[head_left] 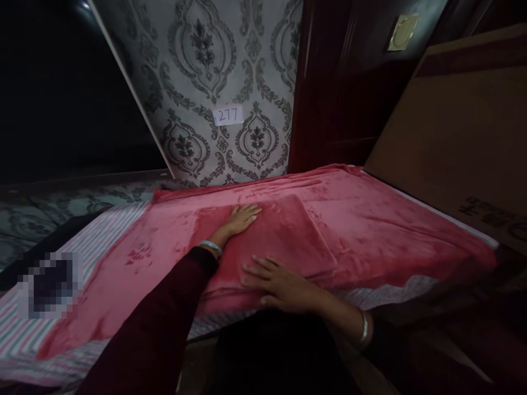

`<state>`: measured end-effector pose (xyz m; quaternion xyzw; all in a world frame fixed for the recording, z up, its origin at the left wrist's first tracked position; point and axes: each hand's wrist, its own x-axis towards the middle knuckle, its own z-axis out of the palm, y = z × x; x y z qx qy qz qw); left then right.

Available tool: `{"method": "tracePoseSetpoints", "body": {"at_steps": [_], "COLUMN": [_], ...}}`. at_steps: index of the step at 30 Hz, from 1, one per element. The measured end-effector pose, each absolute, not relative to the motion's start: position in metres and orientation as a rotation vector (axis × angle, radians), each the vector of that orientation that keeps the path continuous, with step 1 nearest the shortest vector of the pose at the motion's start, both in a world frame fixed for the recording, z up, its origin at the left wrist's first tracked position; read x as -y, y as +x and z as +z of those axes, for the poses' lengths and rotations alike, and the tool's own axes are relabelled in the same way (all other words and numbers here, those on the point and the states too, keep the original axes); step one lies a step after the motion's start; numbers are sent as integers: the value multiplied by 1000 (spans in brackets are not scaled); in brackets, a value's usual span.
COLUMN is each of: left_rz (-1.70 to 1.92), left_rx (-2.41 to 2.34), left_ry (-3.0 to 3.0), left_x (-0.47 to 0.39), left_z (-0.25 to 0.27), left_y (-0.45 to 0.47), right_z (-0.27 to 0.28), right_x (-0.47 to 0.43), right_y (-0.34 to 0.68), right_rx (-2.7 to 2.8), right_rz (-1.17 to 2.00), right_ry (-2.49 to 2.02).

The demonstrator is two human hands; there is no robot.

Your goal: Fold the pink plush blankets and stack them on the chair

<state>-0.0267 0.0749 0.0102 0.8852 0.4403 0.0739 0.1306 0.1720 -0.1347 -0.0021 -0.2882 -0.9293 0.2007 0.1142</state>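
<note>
A folded red plush cloth (296, 230) lies as a flat rectangle on a larger pink-red plush blanket (370, 214), which is spread over the table. My left hand (242, 218) rests flat on the far left part of the folded cloth, fingers pointing right. Nearer to me, my right hand (284, 284) lies on the front edge of the folded cloth with its fingers spread to the left. Neither hand grips anything. A silvery bracelet circles each wrist.
Under the blanket is a striped cloth (96, 233), showing at the left and front. A blurred-out dark object (53, 282) lies there. A large cardboard box (461, 120) stands right, a dark screen (74, 99) left. A paper marked 277 (228, 115) is on the patterned wall.
</note>
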Motion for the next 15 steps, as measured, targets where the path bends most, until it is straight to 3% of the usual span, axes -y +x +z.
{"method": "tracePoseSetpoints", "body": {"at_steps": [4,9,15], "left_rz": [233,351,168], "left_rx": [-1308,-903,-880], "left_ry": [2607,2662,2653], "left_x": [-71,-78,-80], "left_z": [21,36,24], "left_y": [-16,39,112], "right_z": [18,47,12], "right_x": [142,91,68], "right_y": [197,239,256], "right_rx": [2624,2514,2594], "right_rz": [685,365,287], "right_ry": [-784,-1049,-1287]}}
